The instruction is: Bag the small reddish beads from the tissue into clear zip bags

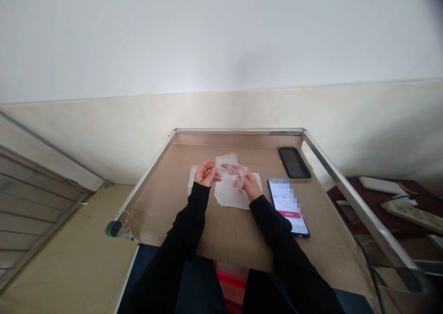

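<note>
Clear plastic bag (232,173), crinkled, held above white paper (230,195), contents perhaps pink

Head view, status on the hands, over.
Right hand pinching clear plastic packet. Left hand at its edge. White paper sheets beneath. Smartphone beside right hand, not blocking.

Workroom: metal-framed bench (238,132), cardboard top (235,233), power strip (413,216).

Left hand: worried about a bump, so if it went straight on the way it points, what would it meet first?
Most likely the clear plastic packet held in the right hand, just ahead of the left hand; depth is hard to judge from this view.
</note>
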### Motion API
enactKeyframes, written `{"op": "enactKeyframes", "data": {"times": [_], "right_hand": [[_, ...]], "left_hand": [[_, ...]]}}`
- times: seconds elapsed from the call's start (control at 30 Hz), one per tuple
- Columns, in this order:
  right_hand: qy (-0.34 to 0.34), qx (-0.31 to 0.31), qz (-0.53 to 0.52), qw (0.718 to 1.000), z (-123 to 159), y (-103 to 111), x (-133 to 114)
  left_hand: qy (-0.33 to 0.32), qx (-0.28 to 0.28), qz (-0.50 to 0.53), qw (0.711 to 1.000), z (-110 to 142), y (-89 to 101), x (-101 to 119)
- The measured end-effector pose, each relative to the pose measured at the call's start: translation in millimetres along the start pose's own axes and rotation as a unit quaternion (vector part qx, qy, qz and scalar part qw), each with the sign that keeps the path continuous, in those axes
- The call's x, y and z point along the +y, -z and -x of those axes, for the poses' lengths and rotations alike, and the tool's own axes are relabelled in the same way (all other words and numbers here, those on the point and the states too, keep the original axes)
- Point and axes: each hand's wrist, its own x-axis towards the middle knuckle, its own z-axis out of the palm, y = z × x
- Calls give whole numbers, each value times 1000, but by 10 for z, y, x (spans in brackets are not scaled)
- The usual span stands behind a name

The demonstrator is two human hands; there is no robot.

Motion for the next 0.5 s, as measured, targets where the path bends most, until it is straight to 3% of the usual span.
{"op": "enactKeyframes", "data": {"times": [0.1, 0.23, 0.33, 0.43, 0.5], "right_hand": [[-9, 17, -74, 997, -5, 58, -62], [-68, 7, -126, 990, 1, 81, -97], [-60, -2, -98, 993, 6, 56, -78], [-40, 31, -95, 994, -4, 54, -42], [-34, 62, -118, 990, -18, 79, -24]], "left_hand": [[52, -13, 12, 998, -39, -147, -141], [60, 73, 17, 995, -89, -143, -201], [67, 87, -23, 994, -101, -97, -205], [18, 42, -187, 981, -68, -54, -219], [-81, -20, -352, 932, -25, -12, -212]]}}
